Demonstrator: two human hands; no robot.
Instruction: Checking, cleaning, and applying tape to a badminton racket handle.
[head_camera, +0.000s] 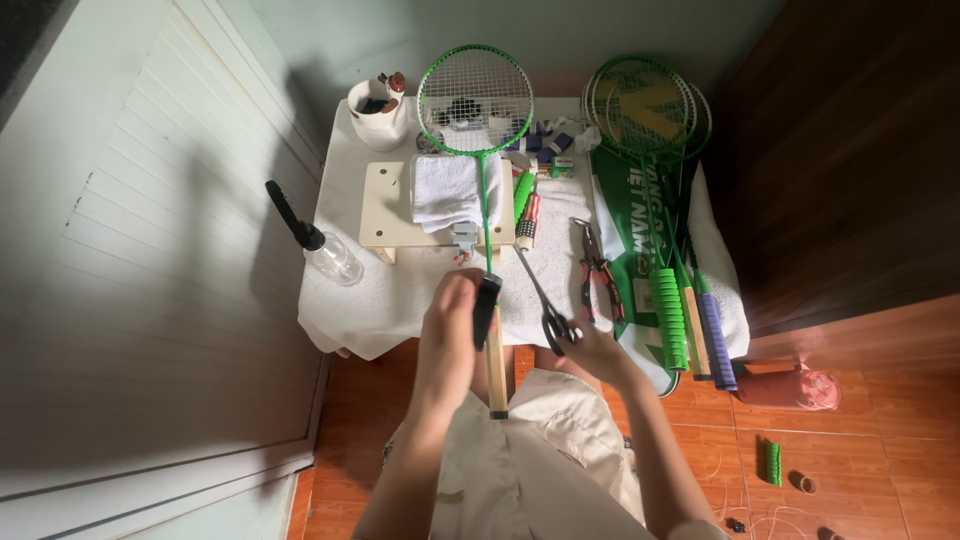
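Bare forearms, no sleeves showing to the elbows. Left hand (452, 318) and right hand (590, 345) ungloved, no rings or watch visible. Beige creased garment (540, 450) over the lap.

Strong daylight fell across the bench (340, 300) from the left, leaving its white cloth near glare. The dark wooden wall (850, 150) on the right sat in deep shade. A hard shadow lay on the pale back wall (330, 60) behind the rackets. The wide lens bowed the white panelled door (150, 250) at the left edge. Focus was fairly sharp throughout.
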